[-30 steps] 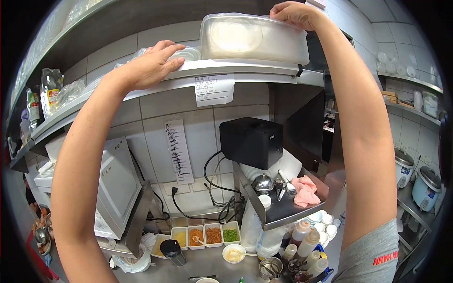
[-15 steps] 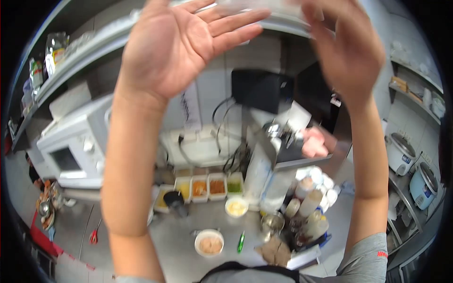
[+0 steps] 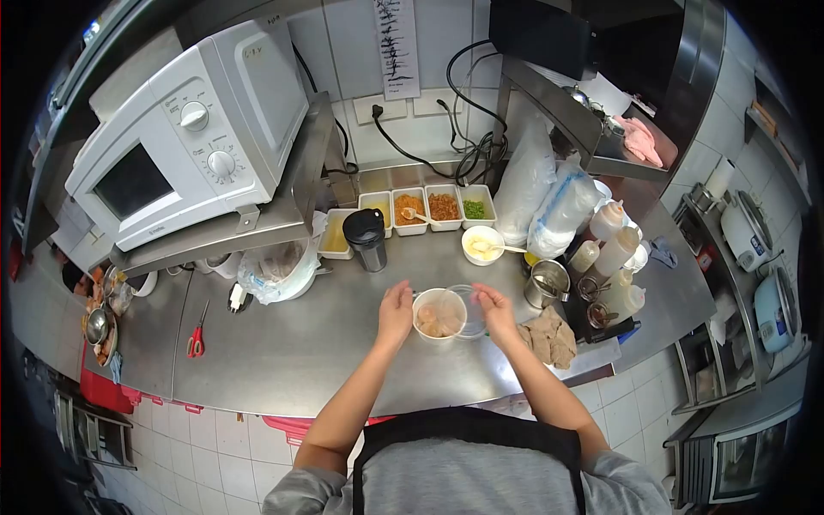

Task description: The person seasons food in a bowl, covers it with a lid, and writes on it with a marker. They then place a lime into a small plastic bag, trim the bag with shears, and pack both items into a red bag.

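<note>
two hands are working at one round white bowl [image 3: 439, 314] of pale, lumpy food, which is sitting on the steel counter [image 3: 326, 343] right in front of the person. the left hand [image 3: 396, 313] is resting against the bowl's left side, fingers held together and curved. the right hand [image 3: 496, 311] is pinching one clear plastic lid [image 3: 468, 311] at its right edge, the lid lying tilted against the bowl's right rim.

behind the bowl, four small rectangular tubs [image 3: 427, 209] are standing in a row, holding yellow, orange, brown and green toppings. one black lidded cup [image 3: 367, 239] is standing to their left, and one white dish [image 3: 482, 245] with a spoon to their right. three squeeze bottles [image 3: 608, 240] are clustering beside one metal cup [image 3: 548, 283], with one crumpled brown cloth [image 3: 544, 335] lying in front of them. one pair of red-handled scissors [image 3: 196, 330] is lying well to the left.

one white microwave [image 3: 184, 137] is sitting on a raised steel shelf above the counter. the wall is showing white tile, with black cables hanging from a socket. two rice cookers [image 3: 760, 266] are standing at the far right.
</note>
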`<state>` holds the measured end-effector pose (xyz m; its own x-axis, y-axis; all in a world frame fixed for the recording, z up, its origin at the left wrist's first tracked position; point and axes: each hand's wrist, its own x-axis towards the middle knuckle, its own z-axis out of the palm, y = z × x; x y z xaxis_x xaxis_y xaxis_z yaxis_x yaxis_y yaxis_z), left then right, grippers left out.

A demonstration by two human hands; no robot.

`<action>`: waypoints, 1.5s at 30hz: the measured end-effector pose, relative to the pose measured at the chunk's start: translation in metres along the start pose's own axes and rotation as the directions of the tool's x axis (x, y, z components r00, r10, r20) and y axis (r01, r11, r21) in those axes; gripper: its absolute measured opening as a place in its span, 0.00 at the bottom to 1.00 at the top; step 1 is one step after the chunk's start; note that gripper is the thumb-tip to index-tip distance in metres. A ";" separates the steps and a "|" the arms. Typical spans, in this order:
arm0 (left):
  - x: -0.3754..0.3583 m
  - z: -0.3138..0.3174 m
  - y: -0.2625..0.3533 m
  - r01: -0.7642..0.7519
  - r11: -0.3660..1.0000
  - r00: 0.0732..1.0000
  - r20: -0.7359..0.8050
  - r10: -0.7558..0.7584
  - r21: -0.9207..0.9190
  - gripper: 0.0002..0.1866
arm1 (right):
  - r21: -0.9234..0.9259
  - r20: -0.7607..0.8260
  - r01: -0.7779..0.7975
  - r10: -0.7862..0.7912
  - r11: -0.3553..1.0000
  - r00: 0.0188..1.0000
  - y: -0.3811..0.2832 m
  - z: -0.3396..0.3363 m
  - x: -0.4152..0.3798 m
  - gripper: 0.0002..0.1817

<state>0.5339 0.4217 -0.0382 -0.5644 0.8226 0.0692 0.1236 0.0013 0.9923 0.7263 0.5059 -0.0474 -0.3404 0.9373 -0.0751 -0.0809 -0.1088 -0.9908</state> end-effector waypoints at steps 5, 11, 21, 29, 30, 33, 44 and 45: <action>0.011 0.016 -0.030 0.292 0.937 0.955 0.010 -0.296 -0.191 0.19 | -0.393 -0.032 0.261 -0.297 0.882 0.954 0.031 0.038 0.005 0.13; 0.003 0.028 -0.026 0.034 0.971 0.995 -0.102 -0.010 0.238 0.20 | -0.621 0.086 0.427 -0.485 0.657 0.870 0.012 0.057 -0.009 0.21; 0.003 0.029 -0.027 0.067 0.964 0.995 -0.091 -0.045 0.257 0.20 | -0.914 0.182 0.210 -0.113 0.348 0.977 -0.018 0.064 -0.007 0.28; -0.001 0.030 -0.017 0.013 0.926 0.997 -0.076 0.017 0.377 0.17 | -0.821 0.238 0.313 -0.211 0.477 0.948 -0.013 0.049 -0.005 0.24; 0.000 0.030 -0.021 -0.041 0.947 0.995 -0.071 0.067 0.320 0.17 | -0.774 0.243 0.365 -0.289 0.517 0.926 -0.007 0.047 -0.005 0.23; 0.004 0.033 -0.022 -0.077 0.967 0.991 -0.085 0.100 0.244 0.16 | -0.651 0.255 0.489 -0.439 0.581 0.861 0.002 0.042 0.006 0.20; 0.001 0.032 -0.013 0.130 0.777 0.990 -0.117 -0.072 0.616 0.20 | -0.788 0.390 0.380 -0.085 0.484 0.917 -0.015 0.040 0.022 0.21; 0.002 0.032 -0.013 0.134 0.763 0.990 -0.119 -0.074 0.632 0.20 | -0.779 0.384 0.364 -0.069 0.510 0.921 -0.016 0.040 0.021 0.21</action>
<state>0.5577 0.4416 -0.0547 -0.6653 0.7466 0.0068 0.5350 0.4704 0.7018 0.6832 0.5147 -0.0286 -0.6677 0.7432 0.0430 0.5650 0.5436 -0.6207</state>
